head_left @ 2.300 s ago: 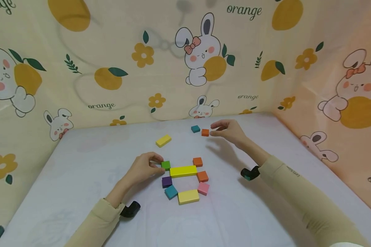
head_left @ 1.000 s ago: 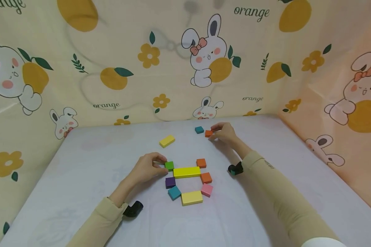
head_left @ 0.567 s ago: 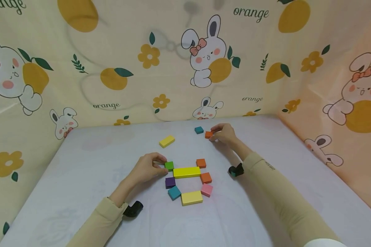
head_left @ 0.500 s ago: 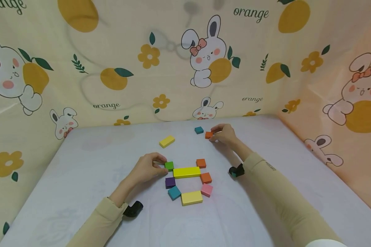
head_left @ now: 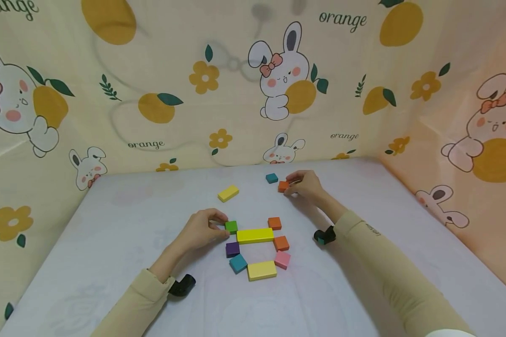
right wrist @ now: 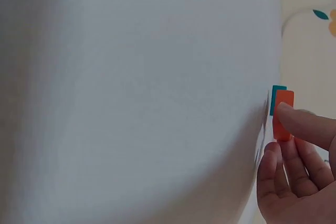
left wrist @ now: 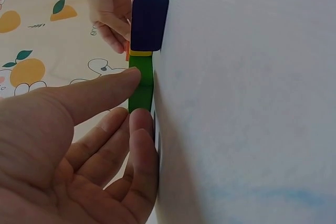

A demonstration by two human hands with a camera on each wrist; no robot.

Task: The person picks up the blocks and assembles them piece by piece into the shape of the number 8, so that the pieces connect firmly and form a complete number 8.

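Observation:
At the upper left of the block arrangement, my left hand (head_left: 199, 229) pinches a small green block (head_left: 231, 227) between thumb and fingers. The left wrist view shows the thumb across the green block's face, beside a purple block (left wrist: 149, 14). Farther back, my right hand (head_left: 307, 184) holds a small orange block (head_left: 283, 186) by thumb and fingertips. A teal block (head_left: 271, 178) lies just behind and left of it. In the right wrist view the thumb covers part of the orange block (right wrist: 284, 121).
A long bright yellow block (head_left: 255, 235) joins the green side to two orange blocks (head_left: 274, 223) on the right. Below are a teal block (head_left: 238, 263), a pale yellow block (head_left: 262, 270) and a pink block (head_left: 282, 260). Another yellow block (head_left: 228, 193) lies apart on the white table (head_left: 130, 224).
My right hand, earlier apart from the far orange block, has closed on it. The orange block has shifted slightly nearer and left. My left hand stays at the green block.

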